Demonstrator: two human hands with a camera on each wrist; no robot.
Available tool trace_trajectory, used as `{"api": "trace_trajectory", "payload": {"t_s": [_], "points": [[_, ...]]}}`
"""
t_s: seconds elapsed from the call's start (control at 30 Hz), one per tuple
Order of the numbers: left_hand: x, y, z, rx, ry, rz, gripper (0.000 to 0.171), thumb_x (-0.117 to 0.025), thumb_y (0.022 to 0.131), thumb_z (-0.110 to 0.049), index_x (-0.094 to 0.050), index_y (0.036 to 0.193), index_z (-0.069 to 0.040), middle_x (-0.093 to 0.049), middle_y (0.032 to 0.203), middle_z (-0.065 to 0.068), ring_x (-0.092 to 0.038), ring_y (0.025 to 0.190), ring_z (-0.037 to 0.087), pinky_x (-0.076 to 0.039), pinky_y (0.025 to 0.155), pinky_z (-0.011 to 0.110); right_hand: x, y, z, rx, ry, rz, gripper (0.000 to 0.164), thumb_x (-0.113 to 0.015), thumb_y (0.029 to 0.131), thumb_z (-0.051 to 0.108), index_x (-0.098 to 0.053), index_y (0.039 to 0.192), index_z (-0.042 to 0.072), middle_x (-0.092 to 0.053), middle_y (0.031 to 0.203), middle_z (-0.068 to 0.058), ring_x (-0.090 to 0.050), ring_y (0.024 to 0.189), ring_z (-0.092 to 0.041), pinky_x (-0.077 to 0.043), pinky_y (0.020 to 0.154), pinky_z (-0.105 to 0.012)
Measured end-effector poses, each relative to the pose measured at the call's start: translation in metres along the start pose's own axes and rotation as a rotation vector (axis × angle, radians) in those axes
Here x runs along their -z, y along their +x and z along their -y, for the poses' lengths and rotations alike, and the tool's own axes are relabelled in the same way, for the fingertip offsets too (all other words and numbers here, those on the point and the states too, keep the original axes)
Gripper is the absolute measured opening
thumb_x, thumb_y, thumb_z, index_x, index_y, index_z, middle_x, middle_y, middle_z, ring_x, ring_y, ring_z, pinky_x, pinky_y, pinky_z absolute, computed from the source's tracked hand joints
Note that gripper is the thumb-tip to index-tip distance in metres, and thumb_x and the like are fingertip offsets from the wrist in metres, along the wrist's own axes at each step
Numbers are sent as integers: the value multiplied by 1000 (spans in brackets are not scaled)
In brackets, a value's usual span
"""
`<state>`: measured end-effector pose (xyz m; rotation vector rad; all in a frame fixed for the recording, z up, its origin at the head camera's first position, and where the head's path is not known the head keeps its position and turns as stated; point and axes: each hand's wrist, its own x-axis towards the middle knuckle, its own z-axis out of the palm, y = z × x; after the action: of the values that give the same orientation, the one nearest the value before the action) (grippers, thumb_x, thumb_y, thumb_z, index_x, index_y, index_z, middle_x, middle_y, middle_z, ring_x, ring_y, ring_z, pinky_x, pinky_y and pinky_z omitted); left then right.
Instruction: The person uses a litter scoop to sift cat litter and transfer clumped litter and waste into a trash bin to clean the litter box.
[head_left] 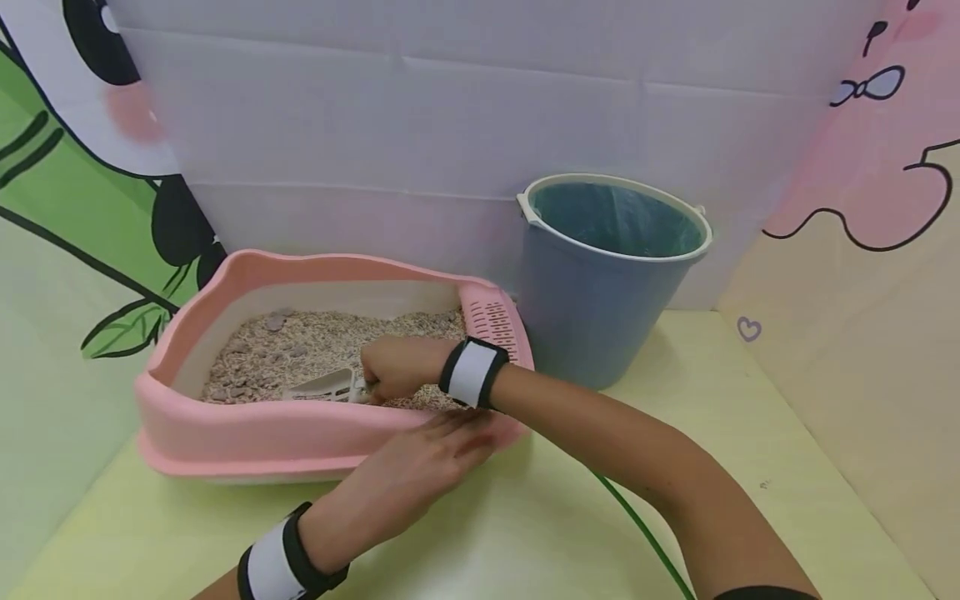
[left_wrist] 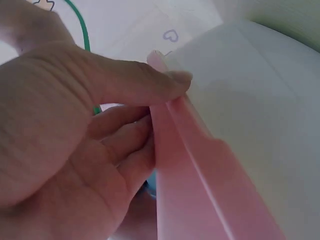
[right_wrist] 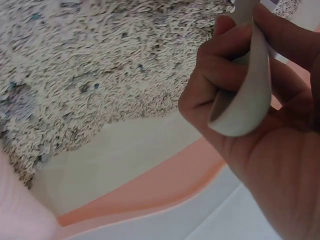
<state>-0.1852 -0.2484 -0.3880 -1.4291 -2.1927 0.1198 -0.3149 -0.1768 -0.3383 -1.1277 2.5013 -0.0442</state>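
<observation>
A pink litter box [head_left: 277, 437] with a cream inner wall holds tan pellet litter [head_left: 322, 337] with some greyish clumps. Over its right part, my right hand [head_left: 405, 367] grips a pale slotted litter scoop [head_left: 322, 385], whose head lies low at the litter by the front wall. The right wrist view shows the fingers curled around the scoop's handle [right_wrist: 255, 95]. At the box's front right corner is my left hand [head_left: 416, 467]. In the left wrist view, its thumb [left_wrist: 150, 82] lies over the pink edge [left_wrist: 185, 150] and the fingers bear on the opposite side.
Right of the box stands a blue-grey bucket [head_left: 592, 308] with a pale rim, a greenish liner inside. A perforated pink step [head_left: 491, 317] forms the box's right end. A green line [head_left: 645, 529] runs beneath the right forearm. A printed sheet [head_left: 337, 117] covers the back.
</observation>
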Motion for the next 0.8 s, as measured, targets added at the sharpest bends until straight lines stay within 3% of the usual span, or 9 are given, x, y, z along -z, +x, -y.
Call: {"api": "trace_trajectory", "payload": {"t_s": [0.23, 0.4, 0.6, 0.7, 0.8], "points": [[9, -5, -9, 32, -59, 95, 74, -84, 79, -13, -58, 148, -9, -52, 159, 9, -47, 151, 24, -42, 121, 39, 12, 38, 24, 53, 87, 34, 57, -62, 101, 7, -39, 50, 20, -31, 48, 8, -25, 44, -5, -23, 53, -20], [12, -2, -15, 15, -2, 143, 78, -85, 77, -27, -58, 148, -11, -56, 153, 7, -50, 147, 23, -40, 123, 40, 13, 61, 36, 65, 127, 42, 56, -59, 102, 7, -36, 52, 19, -26, 50, 7, -23, 44, -5, -23, 53, -20], [12, 0, -15, 20, -6, 151, 76, -84, 78, -28, -58, 147, -11, -58, 150, 7, -53, 143, 22, -41, 121, 37, 9, 78, 22, 119, 175, -69, 62, -72, 101, 23, -31, 54, 19, -18, 57, 7, -18, 49, -4, -22, 56, -19], [13, -1, -14, 24, -20, 166, 77, -83, 78, -26, -55, 149, -10, -57, 151, 7, -52, 144, 22, -41, 122, 36, 2, 81, 12, 153, 257, -104, 57, -73, 100, 22, -34, 59, 17, -21, 61, 7, -21, 51, -3, -24, 57, -18], [12, -3, -14, 36, -35, 189, 77, -82, 79, -24, -55, 149, -11, -59, 149, 5, -53, 143, 22, -41, 122, 36, -4, 78, 4, 160, 400, -153, 37, -71, 102, 24, -57, 70, 10, -36, 64, 7, -30, 52, -3, -30, 57, -17]]}}
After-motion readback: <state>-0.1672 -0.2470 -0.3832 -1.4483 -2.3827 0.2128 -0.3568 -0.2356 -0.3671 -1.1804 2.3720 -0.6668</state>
